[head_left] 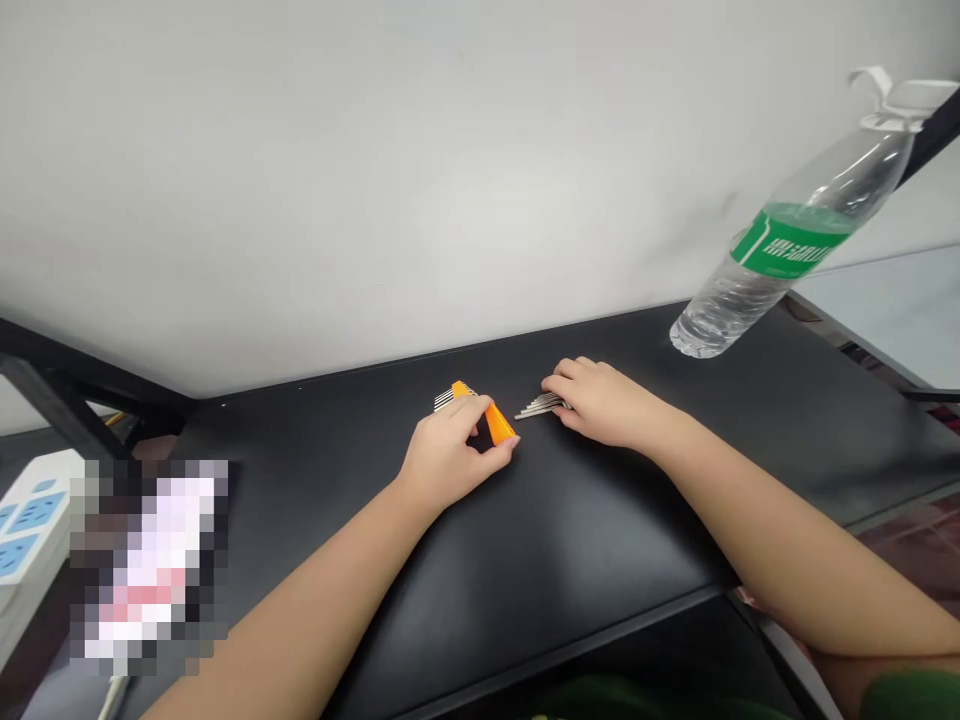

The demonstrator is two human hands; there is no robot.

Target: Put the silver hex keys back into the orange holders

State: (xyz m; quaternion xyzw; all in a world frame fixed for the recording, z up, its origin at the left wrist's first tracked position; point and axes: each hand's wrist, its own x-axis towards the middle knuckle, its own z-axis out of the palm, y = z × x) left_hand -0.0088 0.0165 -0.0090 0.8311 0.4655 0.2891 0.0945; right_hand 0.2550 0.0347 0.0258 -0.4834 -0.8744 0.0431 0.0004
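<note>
A pale grey wall (450, 180) backs the scene, and a black tabletop (585, 540) runs along its foot. Here's the action, right at mid-table! The left hand (454, 450) has an orange holder (500, 425), thumb at the near end, fingers curled over the top, and thin dark-and-light rods (444, 401) poke out beyond its far side. Just beside it, to the right, the right hand (604, 398) pinches a fan of metal rods (537, 406) between thumb and fingers, tips pointing towards the holder, a small gap between them. Over on the right, near the wall, stands a clear bottle (795, 240) with a green label and a white carry loop. Far left, a white power strip (34, 515) with blue socket panels, and next to it a pixelated object (161, 540), too masked to identify.
</note>
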